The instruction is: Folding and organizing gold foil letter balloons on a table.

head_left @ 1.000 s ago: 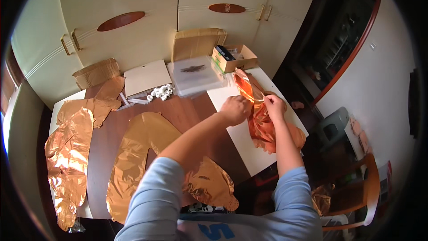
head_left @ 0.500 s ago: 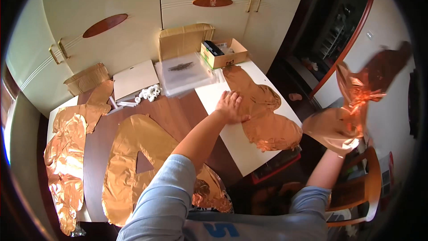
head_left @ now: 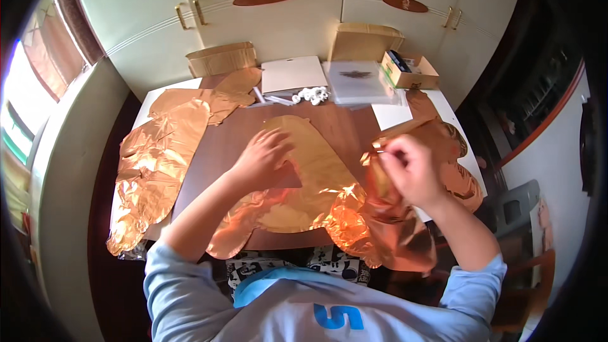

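My right hand (head_left: 415,168) pinches the edge of a crinkled copper foil balloon (head_left: 399,234), which hangs down over the front right of the table. Its lower part bunches beside a flat, golden letter-A foil balloon (head_left: 310,152) in the middle. Over the left side of that A hovers my left hand (head_left: 267,155), slightly blurred, fingers spread and holding nothing. Farther right, partly behind my right hand, lies another copper foil balloon (head_left: 462,183). More flat foil balloons (head_left: 161,158) overlap along the table's left side.
White plastic rings (head_left: 311,95) and pale sticks lie at the back, before a white board (head_left: 293,75). Clear plastic sheets (head_left: 360,82) and an open carton (head_left: 411,76) with black items stand to the right. Cabinets (head_left: 272,22) line the back; a chair (head_left: 532,278) is at right.
My view has swung left. My right hand has brought the copper balloon from beyond the table's right side to its front. My left hand has left the right-hand balloon and now hovers over the A.
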`<state>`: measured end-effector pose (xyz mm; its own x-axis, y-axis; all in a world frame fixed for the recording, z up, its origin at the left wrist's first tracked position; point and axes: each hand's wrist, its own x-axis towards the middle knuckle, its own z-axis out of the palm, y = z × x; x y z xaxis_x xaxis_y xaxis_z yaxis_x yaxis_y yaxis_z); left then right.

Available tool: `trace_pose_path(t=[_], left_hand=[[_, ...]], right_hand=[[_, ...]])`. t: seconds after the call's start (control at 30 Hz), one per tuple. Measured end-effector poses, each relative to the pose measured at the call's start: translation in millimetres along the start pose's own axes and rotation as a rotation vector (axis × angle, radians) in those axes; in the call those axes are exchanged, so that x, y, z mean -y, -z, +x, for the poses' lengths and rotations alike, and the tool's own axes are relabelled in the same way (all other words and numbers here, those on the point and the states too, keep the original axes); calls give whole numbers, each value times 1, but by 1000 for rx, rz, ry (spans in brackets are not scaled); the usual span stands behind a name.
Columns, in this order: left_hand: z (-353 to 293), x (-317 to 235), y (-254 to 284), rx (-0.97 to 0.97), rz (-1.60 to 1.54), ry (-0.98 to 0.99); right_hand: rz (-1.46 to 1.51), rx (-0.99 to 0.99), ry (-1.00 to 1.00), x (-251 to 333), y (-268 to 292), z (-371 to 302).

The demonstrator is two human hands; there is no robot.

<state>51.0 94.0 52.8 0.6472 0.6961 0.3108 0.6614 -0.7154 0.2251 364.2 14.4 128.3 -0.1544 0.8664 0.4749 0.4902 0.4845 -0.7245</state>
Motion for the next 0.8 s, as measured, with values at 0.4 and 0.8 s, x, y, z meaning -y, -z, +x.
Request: trace_pose_path(t=[0.4, 0.8], left_hand=[[-140, -1, -7, -20, 35, 191], [-139, -7, -8, -73, -10, 184]], right_hand=[[-233, 211, 220, -36, -212, 16], [-710, 262, 118, -51, -170, -18]])
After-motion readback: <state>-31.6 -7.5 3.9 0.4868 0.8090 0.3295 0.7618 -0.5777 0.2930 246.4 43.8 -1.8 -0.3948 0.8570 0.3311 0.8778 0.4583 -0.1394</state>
